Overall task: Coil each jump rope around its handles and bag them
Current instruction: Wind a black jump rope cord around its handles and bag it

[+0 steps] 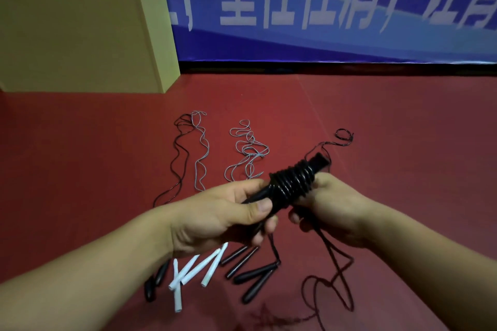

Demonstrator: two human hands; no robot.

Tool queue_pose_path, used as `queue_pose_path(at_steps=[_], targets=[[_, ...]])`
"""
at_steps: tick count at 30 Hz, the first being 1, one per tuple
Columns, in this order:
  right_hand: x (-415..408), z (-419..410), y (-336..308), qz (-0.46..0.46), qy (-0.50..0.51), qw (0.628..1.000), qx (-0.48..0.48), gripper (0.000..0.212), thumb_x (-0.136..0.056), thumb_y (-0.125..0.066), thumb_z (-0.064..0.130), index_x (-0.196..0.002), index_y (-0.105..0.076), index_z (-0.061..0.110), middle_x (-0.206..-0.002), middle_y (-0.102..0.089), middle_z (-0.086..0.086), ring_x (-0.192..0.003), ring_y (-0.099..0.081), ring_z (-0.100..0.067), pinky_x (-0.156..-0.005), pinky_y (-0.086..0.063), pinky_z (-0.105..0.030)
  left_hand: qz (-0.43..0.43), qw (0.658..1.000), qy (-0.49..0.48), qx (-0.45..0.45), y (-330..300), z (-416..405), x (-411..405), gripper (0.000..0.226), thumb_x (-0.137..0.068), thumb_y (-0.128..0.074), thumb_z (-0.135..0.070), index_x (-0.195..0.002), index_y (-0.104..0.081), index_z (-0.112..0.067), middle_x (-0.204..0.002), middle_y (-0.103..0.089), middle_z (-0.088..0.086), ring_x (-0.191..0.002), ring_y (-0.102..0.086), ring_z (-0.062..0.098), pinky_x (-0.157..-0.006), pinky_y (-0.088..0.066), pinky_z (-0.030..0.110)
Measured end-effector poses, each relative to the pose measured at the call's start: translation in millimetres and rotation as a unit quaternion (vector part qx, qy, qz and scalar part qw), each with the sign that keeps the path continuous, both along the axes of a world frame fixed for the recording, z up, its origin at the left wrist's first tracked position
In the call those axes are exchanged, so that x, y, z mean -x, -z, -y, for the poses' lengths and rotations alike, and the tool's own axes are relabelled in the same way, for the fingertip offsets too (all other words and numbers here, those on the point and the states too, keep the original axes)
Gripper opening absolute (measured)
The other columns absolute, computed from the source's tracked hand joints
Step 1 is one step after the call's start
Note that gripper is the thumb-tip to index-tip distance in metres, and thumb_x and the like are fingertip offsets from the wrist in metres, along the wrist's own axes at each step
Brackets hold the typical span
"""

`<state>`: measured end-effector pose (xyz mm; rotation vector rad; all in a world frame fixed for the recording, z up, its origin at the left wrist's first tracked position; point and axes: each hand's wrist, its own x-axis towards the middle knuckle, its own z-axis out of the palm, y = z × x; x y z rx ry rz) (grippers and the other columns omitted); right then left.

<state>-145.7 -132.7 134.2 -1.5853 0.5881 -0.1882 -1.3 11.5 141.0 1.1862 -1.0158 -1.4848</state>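
My left hand (223, 220) grips the lower end of a pair of black jump-rope handles (291, 183), which point up and to the right. Black cord is coiled in several turns around their middle. My right hand (333, 209) is closed on the cord just right of the coil, and loose black cord (336, 274) trails from it down to the red floor. More rope lies on the floor: white handles (193, 271), black handles (250, 274), a grey cord (247, 148) and a black-and-grey cord pair (188, 142).
A large cardboard box (80, 40) stands at the back left on the red floor (403, 121). A blue banner with white characters (322, 8) runs along the back wall. No bag is in view.
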Motion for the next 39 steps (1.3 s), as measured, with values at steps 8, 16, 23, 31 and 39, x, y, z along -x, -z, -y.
queue_pose_path(at_steps=[8, 16, 23, 31, 39], targets=[[0.7, -10.3, 5.3, -0.042, -0.071, 0.997, 0.010, 0.021, -0.094, -0.061, 0.013, -0.114, -0.067, 0.013, -0.069, -0.053, 0.005, -0.056, -0.046, -0.010, -0.055, -0.042, -0.024, 0.060, 0.976, -0.200, -0.056, 3.4, 6.7, 0.0, 0.019, -0.095, -0.053, -0.032, -0.090, -0.056, -0.014, -0.073, -0.063, -0.003, -0.054, -0.054, 0.010, -0.054, -0.040, 0.022], [-0.5, -12.8, 3.2, -0.072, -0.079, 0.987, 0.117, 0.011, -0.090, -0.067, 0.021, -0.094, -0.068, 0.010, -0.064, -0.058, 0.002, -0.060, -0.056, -0.014, -0.062, -0.045, -0.024, 0.181, 0.930, -0.312, -0.070, 8.4, 11.0, -10.0, 0.027, -0.100, -0.053, -0.031, -0.083, -0.059, -0.011, -0.062, -0.064, -0.005, -0.048, -0.056, 0.007, -0.054, -0.040, 0.024], [-3.7, -9.6, 5.4, -0.091, -0.012, 0.952, 0.291, 0.017, -0.090, -0.065, 0.033, -0.086, -0.068, 0.017, -0.062, -0.051, 0.006, -0.054, -0.043, -0.008, -0.053, -0.037, -0.021, 0.290, 0.888, -0.353, -0.055, 14.3, 11.7, -21.9, 0.017, -0.095, -0.061, -0.026, -0.089, -0.056, -0.011, -0.064, -0.066, -0.001, -0.046, -0.057, 0.006, -0.044, -0.040, 0.014], [-4.1, -14.5, 8.7, -0.107, -0.068, 0.934, 0.335, 0.009, -0.085, -0.067, 0.035, -0.084, -0.066, 0.026, -0.068, -0.064, 0.003, -0.064, -0.062, -0.013, -0.063, -0.050, -0.029, 0.521, 0.794, -0.304, -0.078, 29.8, 12.3, -37.4, 0.020, -0.084, -0.067, -0.041, -0.083, -0.055, -0.025, -0.067, -0.064, 0.000, -0.056, -0.056, 0.017, -0.056, -0.042, 0.029], [-3.7, -15.9, 6.7, -0.042, -0.021, 0.936, 0.348, 0.015, -0.090, -0.064, 0.031, -0.079, -0.061, 0.022, -0.052, -0.050, 0.012, -0.047, -0.044, -0.001, -0.049, -0.034, -0.014, 0.592, 0.756, -0.259, -0.100, 38.4, 11.3, -48.7, 0.023, -0.085, -0.068, -0.044, -0.085, -0.051, -0.028, -0.070, -0.059, -0.007, -0.066, -0.058, 0.014, -0.058, -0.040, 0.029]])
